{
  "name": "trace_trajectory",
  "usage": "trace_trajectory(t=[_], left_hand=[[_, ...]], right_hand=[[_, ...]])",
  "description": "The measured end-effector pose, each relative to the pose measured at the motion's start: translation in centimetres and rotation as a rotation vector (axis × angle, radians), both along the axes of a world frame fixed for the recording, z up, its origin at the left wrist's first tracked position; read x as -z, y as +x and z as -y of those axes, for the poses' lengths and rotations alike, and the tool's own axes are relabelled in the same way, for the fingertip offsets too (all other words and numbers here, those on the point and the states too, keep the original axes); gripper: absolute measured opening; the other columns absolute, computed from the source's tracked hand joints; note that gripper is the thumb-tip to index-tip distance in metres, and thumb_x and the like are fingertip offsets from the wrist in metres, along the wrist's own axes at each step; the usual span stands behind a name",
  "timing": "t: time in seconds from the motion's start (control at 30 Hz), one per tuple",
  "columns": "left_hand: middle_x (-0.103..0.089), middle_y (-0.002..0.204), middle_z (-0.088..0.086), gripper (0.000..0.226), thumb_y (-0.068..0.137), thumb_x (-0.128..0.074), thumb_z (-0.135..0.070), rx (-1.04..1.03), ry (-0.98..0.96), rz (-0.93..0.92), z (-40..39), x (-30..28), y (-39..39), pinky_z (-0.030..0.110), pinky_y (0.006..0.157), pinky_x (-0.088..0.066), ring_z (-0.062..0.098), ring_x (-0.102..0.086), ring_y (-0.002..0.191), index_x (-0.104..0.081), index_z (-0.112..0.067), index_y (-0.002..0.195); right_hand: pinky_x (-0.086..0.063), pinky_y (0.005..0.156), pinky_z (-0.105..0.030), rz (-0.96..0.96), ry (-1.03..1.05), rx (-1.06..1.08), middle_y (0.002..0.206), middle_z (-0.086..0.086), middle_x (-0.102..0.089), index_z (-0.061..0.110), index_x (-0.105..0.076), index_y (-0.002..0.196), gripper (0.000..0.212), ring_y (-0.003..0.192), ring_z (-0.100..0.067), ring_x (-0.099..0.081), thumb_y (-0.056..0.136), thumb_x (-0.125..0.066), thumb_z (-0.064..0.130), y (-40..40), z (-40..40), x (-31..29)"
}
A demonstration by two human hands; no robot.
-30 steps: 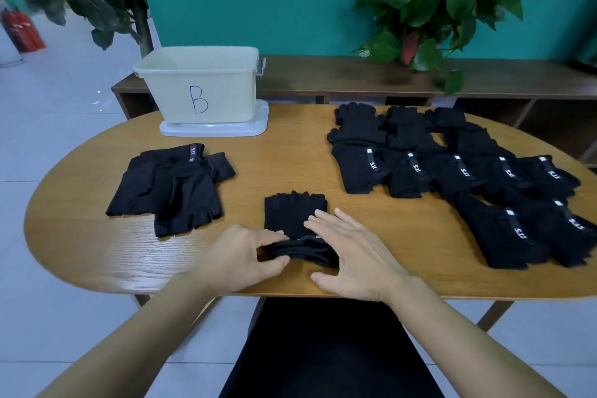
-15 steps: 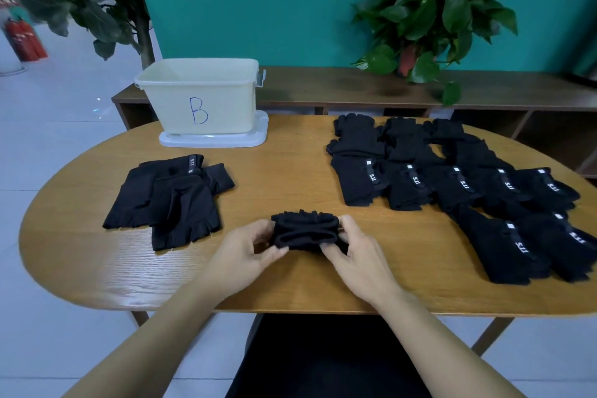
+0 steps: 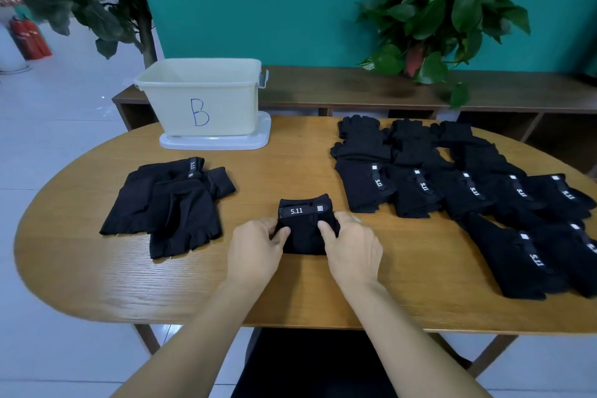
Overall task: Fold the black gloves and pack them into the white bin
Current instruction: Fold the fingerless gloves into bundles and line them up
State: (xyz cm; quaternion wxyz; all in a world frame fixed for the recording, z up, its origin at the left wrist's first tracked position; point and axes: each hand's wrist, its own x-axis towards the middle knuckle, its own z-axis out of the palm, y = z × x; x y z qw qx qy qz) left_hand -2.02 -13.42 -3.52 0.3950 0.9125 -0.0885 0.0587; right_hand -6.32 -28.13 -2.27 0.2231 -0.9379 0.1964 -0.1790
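The folded glove bundle [image 3: 305,226] is a compact black square lying flat at the 6 o'clock edge of the worktop, its "5.11" strap facing up along the far side. Two unfolded black gloves [image 3: 171,203] lie overlapped at 9 o'clock, fingerless ends toward the near edge. The remaining black gloves [image 3: 452,191] lie flat in overlapping rows from 1 o'clock to 4 o'clock, white-lettered straps up. The white bin [image 3: 200,97], marked with a blue "B", stands upright and open at 11 o'clock on its white lid [image 3: 214,141].
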Motion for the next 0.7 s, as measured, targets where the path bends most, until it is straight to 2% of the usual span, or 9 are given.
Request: trace_trajectory(t=[0.13, 0.23, 0.27, 0.33, 0.43, 0.5, 0.57, 0.63, 0.7], left_hand=[[-0.068, 0.076, 0.007, 0.025, 0.093, -0.064, -0.030, 0.006, 0.040, 0.005, -0.1, -0.1, 0.0, 0.041, 0.065, -0.052, 0.025, -0.064, 0.075, -0.064, -0.008, 0.081], [-0.066, 0.094, 0.005, 0.017, 0.092, -0.064, -0.037, 0.002, 0.087, 0.037, -0.5, -0.9, -0.7, 0.037, 0.075, -0.054, 0.023, -0.063, 0.090, -0.057, -0.022, 0.088], [-0.064, 0.106, 0.003, 0.018, 0.093, -0.063, -0.039, -0.002, 0.104, 0.064, -0.6, -1.1, -0.9, 0.033, 0.080, -0.052, 0.022, -0.061, 0.099, -0.062, -0.022, 0.101], [-0.056, 0.129, 0.005, 0.043, 0.096, -0.059, -0.033, 0.004, 0.119, 0.140, -0.5, -1.4, -1.3, 0.028, 0.094, -0.043, 0.022, -0.052, 0.120, -0.055, -0.014, 0.134], [-0.043, 0.149, 0.013, 0.049, 0.099, -0.052, -0.017, 0.130, 0.216, 0.282, 0.7, -1.6, -1.4, 0.033, 0.113, -0.030, 0.027, -0.036, 0.140, -0.042, -0.003, 0.144], [-0.022, 0.160, 0.013, 0.052, 0.103, -0.040, -0.013, 0.213, 0.311, 0.233, 1.6, -1.3, -1.7, 0.031, 0.121, -0.015, 0.024, -0.015, 0.150, -0.025, -0.002, 0.152], [-0.001, 0.164, 0.008, 0.055, 0.105, -0.029, -0.013, 0.225, 0.427, 0.137, 2.0, -0.6, -2.2, 0.028, 0.122, -0.002, 0.018, 0.005, 0.151, -0.006, -0.006, 0.155], [0.009, 0.163, 0.006, 0.057, 0.105, -0.025, -0.012, 0.224, 0.527, 0.104, 1.7, 0.0, -3.0, 0.027, 0.121, 0.004, 0.016, 0.013, 0.149, 0.001, -0.008, 0.155], [0.016, 0.161, 0.006, 0.056, 0.106, -0.021, -0.017, 0.238, 0.592, 0.078, 1.5, 0.4, -4.1, 0.026, 0.118, 0.010, 0.016, 0.017, 0.148, 0.006, -0.008, 0.154]], right_hand=[[-0.040, 0.078, -0.029, 0.006, -0.023, -0.004, 0.115, 0.001, -0.066, 0.017, -0.059, 0.127, 0.040, 0.093, -0.021, -0.064, 0.097, -0.053, 0.043, -0.3, 0.0, -0.3], [-0.039, 0.096, -0.031, 0.003, -0.022, -0.033, 0.131, 0.004, -0.059, 0.022, -0.051, 0.138, 0.049, 0.116, -0.016, -0.057, 0.094, -0.054, 0.045, -0.9, 0.3, -0.7], [-0.036, 0.101, -0.031, 0.019, -0.027, -0.044, 0.136, 0.005, -0.056, 0.023, -0.049, 0.140, 0.052, 0.122, -0.015, -0.052, 0.092, -0.055, 0.043, -1.0, 0.5, -0.9], [-0.033, 0.105, -0.032, 0.144, -0.070, -0.093, 0.137, 0.004, -0.056, 0.019, -0.051, 0.139, 0.053, 0.126, -0.015, -0.049, 0.089, -0.058, 0.035, -0.8, 1.0, -1.3], [-0.031, 0.112, -0.037, 0.264, -0.286, -0.326, 0.136, -0.006, -0.057, 0.010, -0.056, 0.135, 0.046, 0.128, -0.023, -0.050, 0.089, -0.061, 0.019, 0.9, 1.7, -2.0], [-0.014, 0.119, -0.036, 0.127, -0.427, -0.529, 0.148, -0.009, -0.046, 0.010, -0.047, 0.142, 0.047, 0.140, -0.023, -0.038, 0.096, -0.053, 0.016, 2.0, 1.9, -2.5], [0.001, 0.121, -0.031, -0.055, -0.482, -0.662, 0.158, -0.005, -0.028, 0.013, -0.031, 0.151, 0.049, 0.148, -0.017, -0.019, 0.104, -0.038, 0.023, 2.6, 2.2, -2.0], [0.004, 0.119, -0.028, -0.177, -0.491, -0.684, 0.161, -0.003, -0.022, 0.015, -0.020, 0.154, 0.050, 0.149, -0.013, -0.014, 0.107, -0.027, 0.028, 2.4, 2.4, -0.8], [0.003, 0.118, -0.025, -0.183, -0.442, -0.650, 0.161, -0.003, -0.021, 0.014, -0.015, 0.155, 0.050, 0.149, -0.014, -0.013, 0.107, -0.023, 0.028, 1.8, 2.1, 0.2]])
